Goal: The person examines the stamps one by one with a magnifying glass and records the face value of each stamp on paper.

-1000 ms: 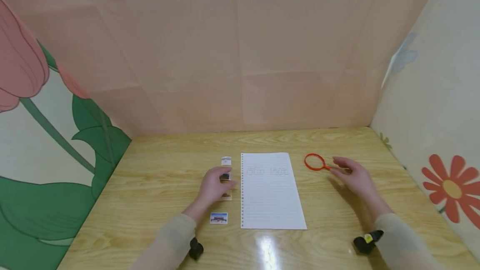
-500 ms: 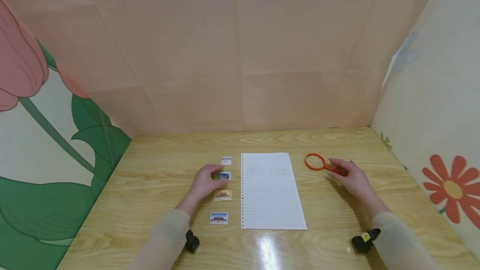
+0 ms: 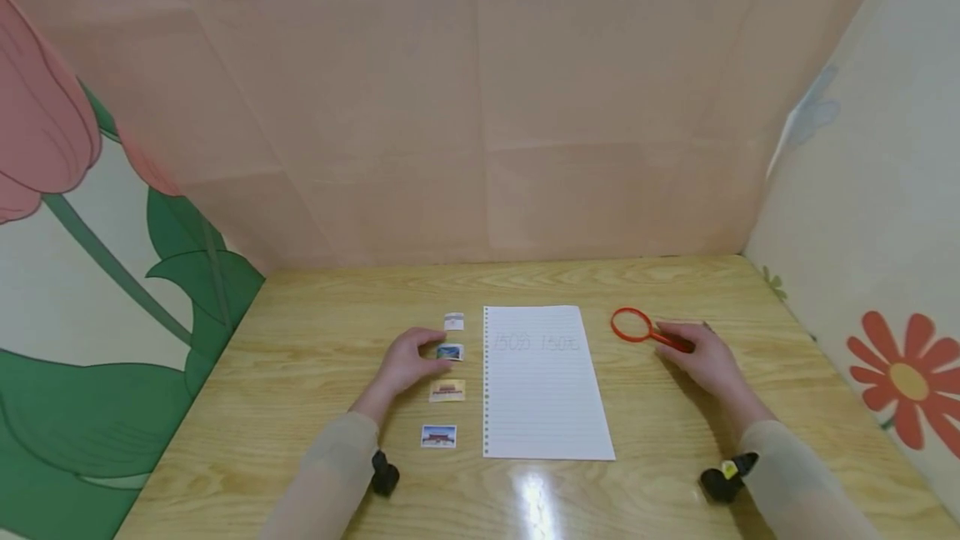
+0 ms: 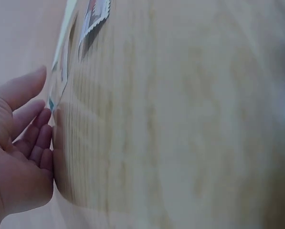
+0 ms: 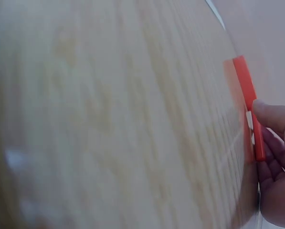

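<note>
In the head view my left hand [image 3: 408, 363] rests on the table, loosely curved, thumb and forefinger apart on either side of a small blue-green stamp [image 3: 450, 352]. Whether it touches that stamp cannot be told. Above lies a pale stamp [image 3: 453, 322]; below are a yellowish stamp [image 3: 447, 391] and a stamp with a building and blue sky [image 3: 438, 437]. My right hand [image 3: 705, 358] pinches the handle of a red-rimmed magnifying glass [image 3: 632, 339], its ring pointing left. In the right wrist view the thumb presses the red handle [image 5: 258, 136], low over the wood.
A sheet of lined paper [image 3: 547, 398] with punched holes and faint pencilled figures lies between the hands. The wooden table [image 3: 315, 315] meets a pinkish cloth backdrop [image 3: 480, 148]. Flower-painted walls stand left and right.
My left hand has drawn back left, uncovering the middle stamps. The right hand's fingers have come onto the magnifying glass handle, which stays in about the same place.
</note>
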`<act>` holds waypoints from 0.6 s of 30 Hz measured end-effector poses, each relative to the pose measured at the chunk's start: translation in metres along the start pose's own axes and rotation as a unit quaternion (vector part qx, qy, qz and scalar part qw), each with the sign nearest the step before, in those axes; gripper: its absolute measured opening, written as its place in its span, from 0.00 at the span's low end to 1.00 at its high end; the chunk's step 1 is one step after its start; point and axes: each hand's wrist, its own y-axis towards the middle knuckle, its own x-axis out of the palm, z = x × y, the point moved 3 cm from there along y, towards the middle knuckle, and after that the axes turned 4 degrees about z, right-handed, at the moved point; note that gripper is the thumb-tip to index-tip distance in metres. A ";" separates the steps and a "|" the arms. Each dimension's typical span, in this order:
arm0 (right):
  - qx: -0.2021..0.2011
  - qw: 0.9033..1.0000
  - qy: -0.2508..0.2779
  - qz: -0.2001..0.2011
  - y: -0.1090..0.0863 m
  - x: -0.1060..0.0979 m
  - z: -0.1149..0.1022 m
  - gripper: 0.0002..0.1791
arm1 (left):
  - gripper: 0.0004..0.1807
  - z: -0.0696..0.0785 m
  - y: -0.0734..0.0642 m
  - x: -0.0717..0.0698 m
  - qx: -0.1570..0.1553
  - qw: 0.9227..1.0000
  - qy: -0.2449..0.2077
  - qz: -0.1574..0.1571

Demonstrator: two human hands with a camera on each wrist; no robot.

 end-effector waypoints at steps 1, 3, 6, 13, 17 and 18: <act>-0.003 1.000 -0.001 0.003 0.000 0.000 0.000 0.25 | 0.28 0.000 0.000 0.000 0.001 1.000 -0.002 0.000; -0.008 1.000 -0.001 0.008 0.000 0.001 0.000 0.24 | 0.28 0.000 0.000 -0.001 0.000 1.000 -0.005 0.001; -0.011 1.000 0.000 0.013 0.000 0.001 0.001 0.23 | 0.28 0.000 0.001 -0.002 0.000 1.000 -0.008 0.002; -0.017 0.999 -0.014 0.031 0.001 0.004 0.004 0.21 | 0.26 -0.001 0.002 -0.001 0.000 1.000 -0.009 0.001; -0.009 0.999 -0.021 0.035 0.002 0.006 0.006 0.19 | 0.24 -0.002 0.003 -0.001 0.015 1.000 -0.009 0.009; -0.004 0.999 -0.021 0.035 0.003 0.006 0.006 0.18 | 0.23 -0.003 0.003 -0.001 0.017 1.000 -0.008 0.011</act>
